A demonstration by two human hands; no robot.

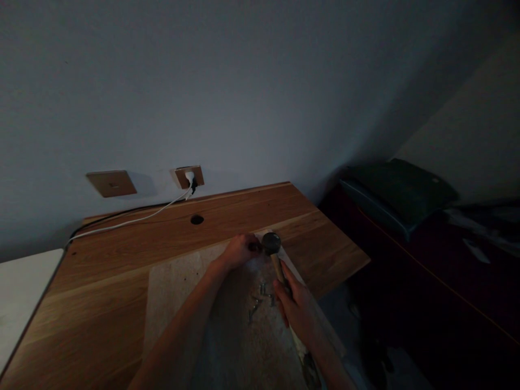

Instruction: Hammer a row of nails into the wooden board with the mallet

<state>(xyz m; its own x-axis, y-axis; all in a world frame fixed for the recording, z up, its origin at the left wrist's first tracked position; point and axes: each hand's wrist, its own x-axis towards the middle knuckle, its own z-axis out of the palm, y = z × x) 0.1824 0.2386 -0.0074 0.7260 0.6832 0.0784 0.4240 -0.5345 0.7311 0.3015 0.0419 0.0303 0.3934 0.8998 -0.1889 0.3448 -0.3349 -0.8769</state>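
Observation:
My right hand (pixel 296 304) is closed round the wooden handle of a hammer (pixel 272 246), whose dark metal head sits just right of my left hand. My left hand (pixel 240 251) is closed in a pinch near the hammer head; what it holds is too small to see. Both hands are over a pale board (pixel 174 292) that lies on a wooden desk (pixel 122 260). Several small nails (pixel 260 300) lie loose on the board between my hands.
White and black cables (pixel 134 219) run along the desk's back edge to a wall socket (pixel 189 176). A cable hole (pixel 197 219) is in the desktop. A white surface (pixel 20 292) adjoins on the left. Dark furniture with a dark bag (pixel 400 192) stands to the right.

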